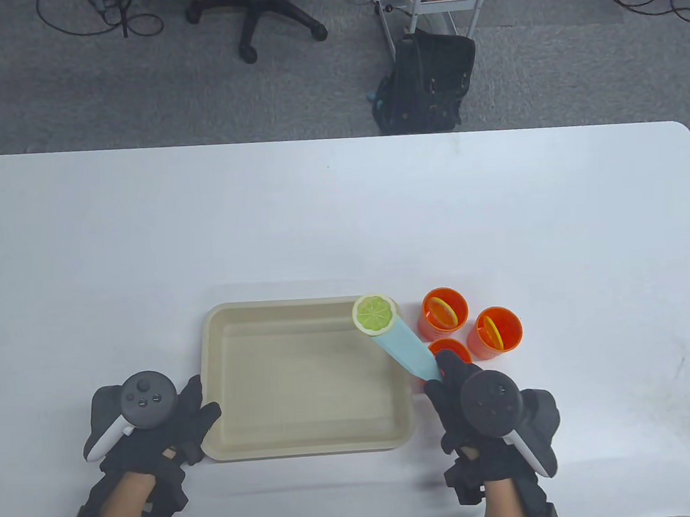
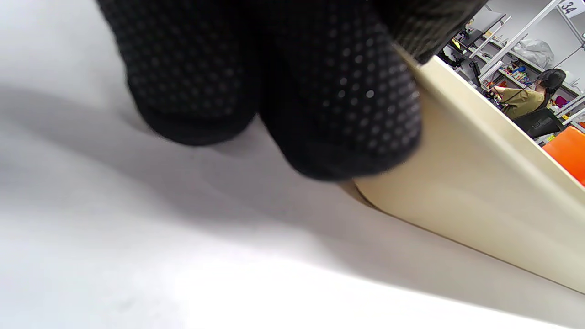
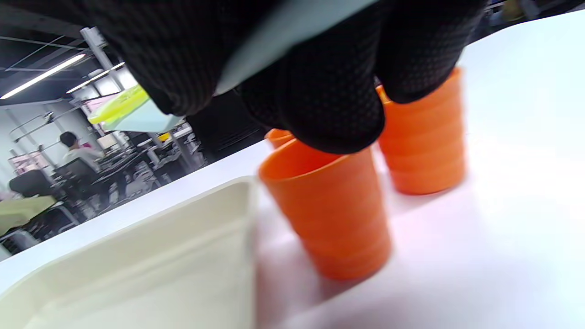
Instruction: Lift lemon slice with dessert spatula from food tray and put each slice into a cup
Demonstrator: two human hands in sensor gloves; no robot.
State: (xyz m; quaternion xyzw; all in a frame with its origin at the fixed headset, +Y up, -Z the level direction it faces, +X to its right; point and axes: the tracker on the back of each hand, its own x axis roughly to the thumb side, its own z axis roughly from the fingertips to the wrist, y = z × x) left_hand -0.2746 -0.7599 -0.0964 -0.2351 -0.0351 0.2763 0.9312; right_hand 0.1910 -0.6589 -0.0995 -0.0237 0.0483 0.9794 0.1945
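Table view: the carry step is judged to be in hand. A lemon slice (image 1: 373, 315) is being carried flat on the blade of the pale blue dessert spatula (image 1: 403, 349), above the far right corner of the food tray (image 1: 311, 447). The handle is being gripped by the right hand (image 1: 479, 402), fingers curled round it, just off the tray's right edge. The slice is lying at the blade end farthest from that grip, toward the tray's far side, so the whole spatula length is sitting between grip and slice.

No other slice is being seen in the tray. Three orange cups are standing just right of the tray: far cup (image 1: 443, 313) and right cup (image 1: 495, 330) are each already holding a slice; the near cup (image 1: 449, 351), partly hidden by the right hand, looks unfilled, though its inside is not being shown fully.

Next move, as judged: the blade is to be swung right from the tray, kept level, then tipped over the near cup.

The left hand (image 1: 150, 425) is being rested relaxed against the tray's left rim, fingers extended, nothing grasped.
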